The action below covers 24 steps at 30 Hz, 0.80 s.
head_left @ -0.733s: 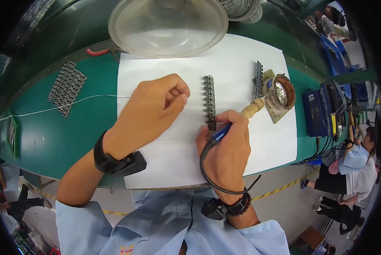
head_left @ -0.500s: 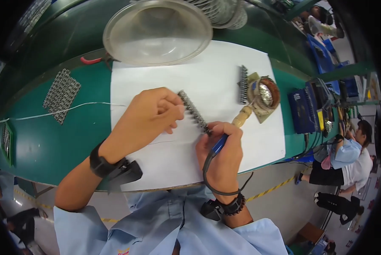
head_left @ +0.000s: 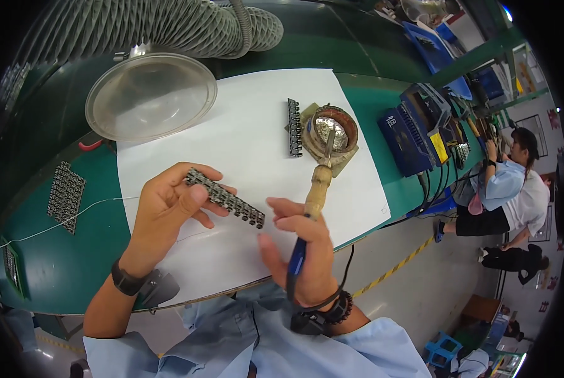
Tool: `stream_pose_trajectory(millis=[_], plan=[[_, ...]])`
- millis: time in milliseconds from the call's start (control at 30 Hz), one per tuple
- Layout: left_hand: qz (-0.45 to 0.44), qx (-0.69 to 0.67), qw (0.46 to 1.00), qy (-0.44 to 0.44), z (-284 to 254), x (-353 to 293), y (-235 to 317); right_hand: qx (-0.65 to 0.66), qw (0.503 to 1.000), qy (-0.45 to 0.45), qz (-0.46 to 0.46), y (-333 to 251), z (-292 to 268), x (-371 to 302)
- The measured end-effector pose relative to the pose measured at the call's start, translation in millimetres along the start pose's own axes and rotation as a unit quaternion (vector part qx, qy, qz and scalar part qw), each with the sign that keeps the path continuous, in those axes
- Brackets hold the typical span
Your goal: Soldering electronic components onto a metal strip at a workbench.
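My left hand [head_left: 162, 205] pinches one end of a narrow strip of small dark and metallic parts [head_left: 226, 199] between thumb and fingers, tilted above the white paper. In my right hand [head_left: 310, 252] lies a soldering iron [head_left: 318, 189] with a wooden grip and blue rear end. Its metal tip points away from me, over a round rusty-rimmed tin [head_left: 351, 135] with shiny silvery contents. The right thumb and forefinger are spread near the strip's other end, seemingly apart from it. A second similar strip [head_left: 294, 129] lies left of the tin.
White paper [head_left: 250, 94] covers the green bench. A clear fume hood [head_left: 149, 101] with a ribbed duct [head_left: 168, 31] stands at far left. A dotted panel [head_left: 66, 196] and thin wire [head_left: 99, 203] lie left. A blue soldering station [head_left: 401, 138] is right; a person [head_left: 508, 183] stands beyond.
The strip has swung toward level and moved left, held by the left hand. The right thumb and forefinger have come off its end. The whole view has shifted, with bench items now further left.
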<state>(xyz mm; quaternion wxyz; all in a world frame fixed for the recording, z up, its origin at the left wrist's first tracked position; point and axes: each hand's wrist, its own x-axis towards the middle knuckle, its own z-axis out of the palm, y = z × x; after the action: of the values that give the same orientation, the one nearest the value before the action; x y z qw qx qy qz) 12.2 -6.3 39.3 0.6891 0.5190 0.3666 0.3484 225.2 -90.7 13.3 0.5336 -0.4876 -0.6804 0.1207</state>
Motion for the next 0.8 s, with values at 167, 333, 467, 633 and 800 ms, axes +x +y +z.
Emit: stream_pose_trajectory(millis=[167,333,467,633,800], plan=[[-0.020,-0.002,0.999,0.043,-6.2,-6.3,-1.4,-0.188,0.980,-0.047,0.033,28.6,-49.2,37.4],[-0.046,-0.054,0.996,0.050,-6.9,-5.4,-5.0,-0.337,0.939,-0.071,0.013,66.7,-57.4,72.5],[-0.065,-0.118,0.990,0.050,-5.1,-4.8,-7.7,-0.306,0.948,-0.072,0.051,71.5,-51.2,72.4],[-0.072,-0.155,0.984,0.051,-7.0,-5.3,-8.6,-0.113,0.971,0.011,0.209,51.9,-41.0,44.3],[-0.080,-0.148,0.985,0.042,-7.1,-5.1,-10.3,0.048,0.953,0.113,0.276,59.3,-29.2,32.4]])
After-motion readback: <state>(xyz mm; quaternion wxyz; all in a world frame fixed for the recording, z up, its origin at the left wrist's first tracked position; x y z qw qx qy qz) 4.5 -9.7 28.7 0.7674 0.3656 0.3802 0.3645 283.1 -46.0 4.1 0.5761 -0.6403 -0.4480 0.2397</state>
